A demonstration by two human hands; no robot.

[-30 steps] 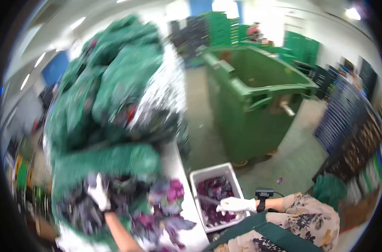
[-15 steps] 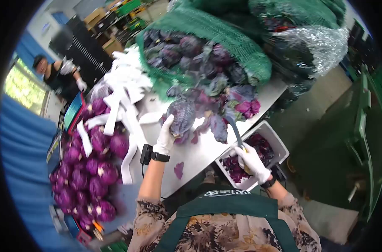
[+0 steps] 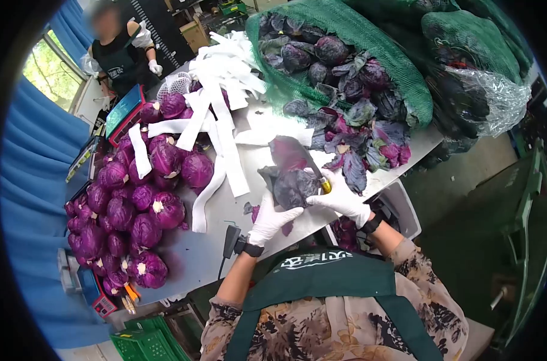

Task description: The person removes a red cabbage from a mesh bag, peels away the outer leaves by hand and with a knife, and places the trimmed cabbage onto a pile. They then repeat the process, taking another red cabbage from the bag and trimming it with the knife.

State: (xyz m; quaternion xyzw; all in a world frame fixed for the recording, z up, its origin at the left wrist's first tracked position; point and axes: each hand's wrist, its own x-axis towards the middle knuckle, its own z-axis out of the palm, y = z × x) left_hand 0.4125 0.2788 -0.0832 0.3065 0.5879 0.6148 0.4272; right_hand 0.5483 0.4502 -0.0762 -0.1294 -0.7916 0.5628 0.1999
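Note:
A red cabbage (image 3: 296,188) with dark outer leaves is between my two white-gloved hands, above the near part of the table. My left hand (image 3: 274,221) cups its lower left side, thumb toward me. My right hand (image 3: 344,202) has its fingertips against the cabbage's right side and also holds a knife (image 3: 326,185), whose yellow handle part shows at the fingers. Motion blurs the blade and a loose purple leaf (image 3: 290,151) just beyond the cabbage. Peeled-off outer leaves (image 3: 353,169) lie right of them.
Several trimmed purple cabbages (image 3: 146,198) are heaped at left, beside white mesh sleeves (image 3: 228,150). A green net sack (image 3: 406,78) of untrimmed cabbages stands at the back. A white bin (image 3: 409,210) holds trimmings below the right edge. Another person (image 3: 123,60) stands at far left.
My right hand has come from above the white bin to the cabbage, bringing the knife. My left hand has shifted with the cabbage toward me and right. The view has turned.

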